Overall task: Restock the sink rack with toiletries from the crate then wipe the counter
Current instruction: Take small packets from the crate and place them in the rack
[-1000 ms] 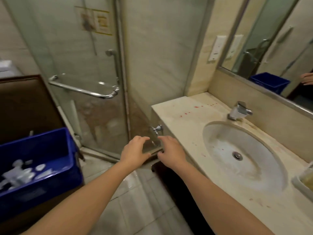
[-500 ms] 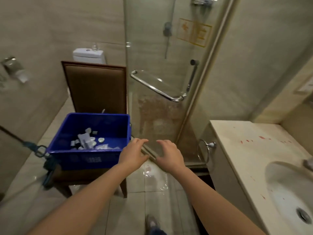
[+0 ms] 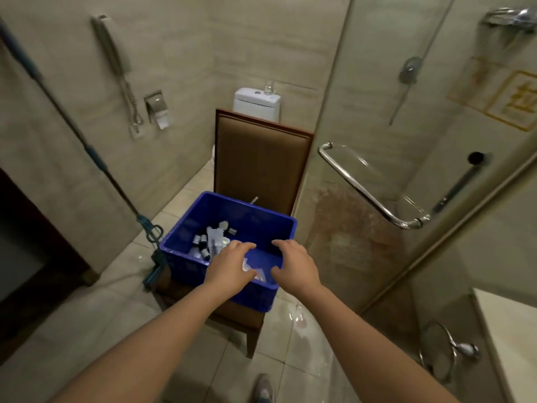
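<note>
Mop (image 3: 66, 117) leans on the left wall, head down on the floor (image 3: 87, 315) just beside the crate's left corner. Wall phone (image 3: 112, 50) and paper holder (image 3: 157, 107) are on the same wall.

Blue crate (image 3: 183, 266) sits on the seat of a brown chair (image 3: 261, 161) and covers most of the seat, far edge near the chair back. Toilet tank (image 3: 255, 103) shows behind the chair back.

Toiletries (image 3: 213, 238), small bottles and tubes, are piled in the crate's left-middle part. Clear packets (image 3: 257, 273) lie by the near edge.

Left hand (image 3: 232, 266) hovers over the crate's near edge, palm down, fingers apart and loosely bent, gripping nothing, tips just by the bottle pile. Can't tell if it touches the packets.

Right hand (image 3: 293, 263) is over the crate's near right corner, fingers apart and slightly curled, also gripping nothing. The hands are close together but not touching.

Shoe (image 3: 263, 388) is on the wet tile at the bottom edge. Shower door handle (image 3: 363, 187) is on the glass to the right. Towel ring (image 3: 453, 350) hangs on the side of the bench (image 3: 511, 330). Only the bench's left corner is in view, far right, well apart from the crate.
</note>
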Motion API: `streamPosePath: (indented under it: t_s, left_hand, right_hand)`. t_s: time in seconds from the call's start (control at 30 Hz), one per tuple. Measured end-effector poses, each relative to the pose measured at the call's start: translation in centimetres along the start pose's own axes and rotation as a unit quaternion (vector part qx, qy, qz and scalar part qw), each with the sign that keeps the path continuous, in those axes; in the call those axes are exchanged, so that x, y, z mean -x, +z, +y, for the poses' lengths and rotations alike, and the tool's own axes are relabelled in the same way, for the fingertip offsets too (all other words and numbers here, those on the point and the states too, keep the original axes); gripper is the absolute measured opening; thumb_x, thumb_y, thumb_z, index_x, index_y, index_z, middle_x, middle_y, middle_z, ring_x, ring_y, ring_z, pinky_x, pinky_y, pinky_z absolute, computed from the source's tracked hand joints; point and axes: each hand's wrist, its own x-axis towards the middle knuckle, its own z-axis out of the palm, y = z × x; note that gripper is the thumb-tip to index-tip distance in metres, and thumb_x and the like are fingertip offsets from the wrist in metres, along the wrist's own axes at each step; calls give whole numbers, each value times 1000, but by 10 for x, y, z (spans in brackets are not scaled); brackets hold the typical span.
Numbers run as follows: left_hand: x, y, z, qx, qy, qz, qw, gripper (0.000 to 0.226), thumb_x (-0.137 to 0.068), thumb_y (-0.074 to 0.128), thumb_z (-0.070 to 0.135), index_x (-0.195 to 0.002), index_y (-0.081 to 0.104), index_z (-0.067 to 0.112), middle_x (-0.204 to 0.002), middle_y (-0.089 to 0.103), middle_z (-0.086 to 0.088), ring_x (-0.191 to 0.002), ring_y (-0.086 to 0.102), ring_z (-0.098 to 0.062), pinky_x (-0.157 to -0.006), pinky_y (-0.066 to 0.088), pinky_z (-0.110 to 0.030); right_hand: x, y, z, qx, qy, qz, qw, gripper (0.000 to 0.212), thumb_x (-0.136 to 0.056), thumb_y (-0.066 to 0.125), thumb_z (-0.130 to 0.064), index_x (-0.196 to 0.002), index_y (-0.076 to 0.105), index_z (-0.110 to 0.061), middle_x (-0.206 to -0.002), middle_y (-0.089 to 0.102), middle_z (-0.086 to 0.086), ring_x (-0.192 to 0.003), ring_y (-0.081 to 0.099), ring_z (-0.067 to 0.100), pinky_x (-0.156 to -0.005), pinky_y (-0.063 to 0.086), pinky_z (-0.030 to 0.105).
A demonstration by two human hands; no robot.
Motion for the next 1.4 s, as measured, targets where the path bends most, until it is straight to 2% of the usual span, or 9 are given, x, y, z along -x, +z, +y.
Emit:
streamPosePath:
  t_s: [0.4,0.67,0.8,0.93,1.07,1.2,1.4]
  left_hand:
    - [-74,4,-33,-5,-114,42,993,61,-87,70,33,-141,42,33,-143,41,8,-124,49,-14,-95,46,-31]
    - [-98,5,-45,7,-139,31,990,61,-86,70,33,-140,43,34,-143,42,8,-125,49,-15,-96,48,-33]
    - [-112,8,-57,2,-145,12,989,61,-87,70,33,-141,41,34,-142,43,7,-121,50,-13,-92,48,-30]
    - [-131,12,-78,-12,-146,-21,989,61,-87,69,33,-141,41,34,-139,44,8,-117,51,-10,-87,46,-25]
    - [-162,13,-103,-28,-131,-84,987,60,-87,69,34,-140,42,34,-141,43,8,-121,50,-15,-93,49,-33]
    - [-198,18,-128,-35,-110,-152,982,60,-88,67,35,-141,42,31,-142,42,5,-124,48,-18,-96,47,-36]
    - [-238,42,-164,-30,-85,-237,967,60,-88,67,33,-142,42,30,-144,40,4,-126,47,-17,-98,46,-36]
  right_hand:
    - [-112,13,15,0,-58,-79,995,66,-86,60,-17,-147,38,-25,-144,44,-3,-132,41,19,-106,42,36]
    - [-152,27,15,8,-78,-119,990,66,-87,61,-18,-148,37,-23,-146,43,-1,-133,41,21,-104,43,36]
    - [-169,40,15,-3,-70,-134,988,65,-87,63,-19,-147,38,-22,-144,44,0,-131,42,21,-105,43,37]
    - [-187,58,17,-9,-43,-151,988,64,-87,63,-22,-147,38,-25,-143,45,-1,-129,43,21,-101,45,36]
    - [-210,74,21,-23,12,-156,987,63,-87,62,-23,-146,39,-25,-141,45,0,-129,43,22,-99,45,37]
    - [-228,92,27,-41,73,-171,982,65,-86,62,-22,-146,39,-26,-140,46,0,-127,44,22,-101,45,39]
    - [-249,133,38,-52,165,-196,965,65,-87,59,-22,-148,37,-24,-149,40,0,-136,38,23,-103,44,38]
